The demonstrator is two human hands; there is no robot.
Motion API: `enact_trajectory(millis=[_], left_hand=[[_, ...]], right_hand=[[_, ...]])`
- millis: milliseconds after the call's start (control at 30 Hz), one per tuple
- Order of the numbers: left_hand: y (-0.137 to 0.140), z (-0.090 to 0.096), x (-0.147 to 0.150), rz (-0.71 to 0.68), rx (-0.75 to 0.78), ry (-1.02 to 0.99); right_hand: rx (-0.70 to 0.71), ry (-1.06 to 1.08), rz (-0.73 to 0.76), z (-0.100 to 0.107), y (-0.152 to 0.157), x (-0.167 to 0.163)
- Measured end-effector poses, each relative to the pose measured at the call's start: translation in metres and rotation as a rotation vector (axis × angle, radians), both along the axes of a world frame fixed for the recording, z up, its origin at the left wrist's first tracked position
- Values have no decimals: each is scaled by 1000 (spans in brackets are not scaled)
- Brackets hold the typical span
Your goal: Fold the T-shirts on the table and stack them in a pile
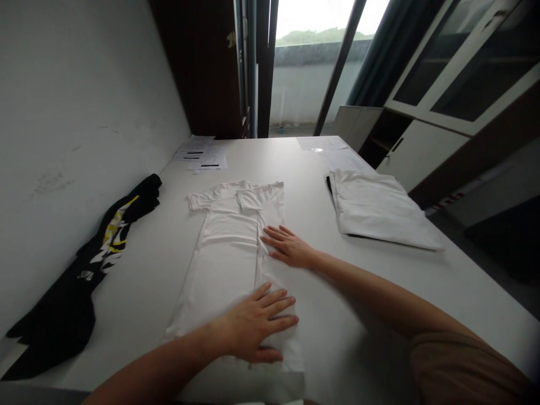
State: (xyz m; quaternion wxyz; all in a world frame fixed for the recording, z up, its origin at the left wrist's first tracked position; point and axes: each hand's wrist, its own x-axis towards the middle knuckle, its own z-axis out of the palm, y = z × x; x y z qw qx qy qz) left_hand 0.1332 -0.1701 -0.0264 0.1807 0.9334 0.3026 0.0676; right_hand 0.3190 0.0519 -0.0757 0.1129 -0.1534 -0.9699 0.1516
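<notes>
A white T-shirt lies on the white table, its right side folded over so one sleeve rests on the body. My left hand is flat on the lower part of the shirt, fingers spread and pointing right. Farther up, my right hand rests on the folded side, its fingers stretched out toward the left over the fold's edge. Neither hand grips the fabric. My left forearm covers part of the shirt's lower left.
A black garment with yellow and white print lies along the wall at left. Folded white cloth with a dark layer beneath sits at right. Papers lie at the far left, others at the far right of the table.
</notes>
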Motion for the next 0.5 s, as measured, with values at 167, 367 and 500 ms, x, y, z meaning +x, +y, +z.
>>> enact_trajectory(millis=[167,367,500], left_hand=[[-5,3,5,-19,-9,-17],[-12,5,12,-43,-40,-3],[-15,7,15,-8,-91,-10]], right_hand=[[-46,-70,32,11,-30,14],[-20,-136,-138,8,-1,-2],[4,-141,-249,4,23,-16]])
